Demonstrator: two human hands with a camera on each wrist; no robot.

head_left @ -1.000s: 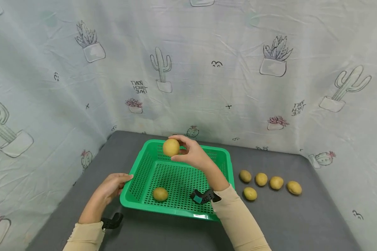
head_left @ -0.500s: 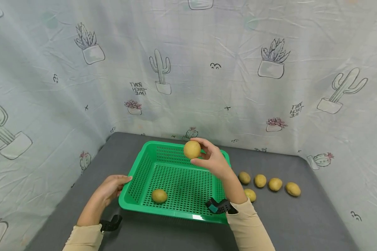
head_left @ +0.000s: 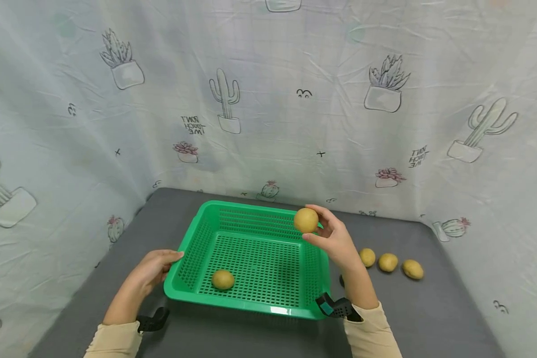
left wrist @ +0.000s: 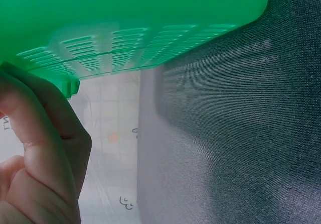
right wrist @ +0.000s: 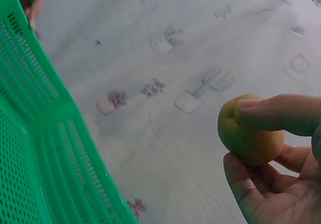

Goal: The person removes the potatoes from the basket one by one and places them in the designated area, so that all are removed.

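My left hand (head_left: 152, 271) grips the left rim of a green plastic basket (head_left: 246, 306), thumb on top. In the left wrist view its curled fingers (left wrist: 45, 133) sit against the basket's perforated side (left wrist: 125, 43). Raised over the basket's right back corner, my right hand (head_left: 333, 238) pinches a round yellow potato (head_left: 306, 220) between thumb and fingertips. The right wrist view shows this potato (right wrist: 251, 131) with the thumb across its top and fingers below. Another potato (head_left: 223, 280) lies on the basket floor near the front left.
To the right of the basket, a row of potatoes, (head_left: 367, 257) among them, lies on the dark grey table (head_left: 429, 318); my right forearm hides part of that area. A pale curtain (head_left: 268, 99) printed with cacti hangs behind and along the sides.
My right hand has moved right with the potato, from over the basket's middle to its right back corner. My left hand keeps its grip on the rim.
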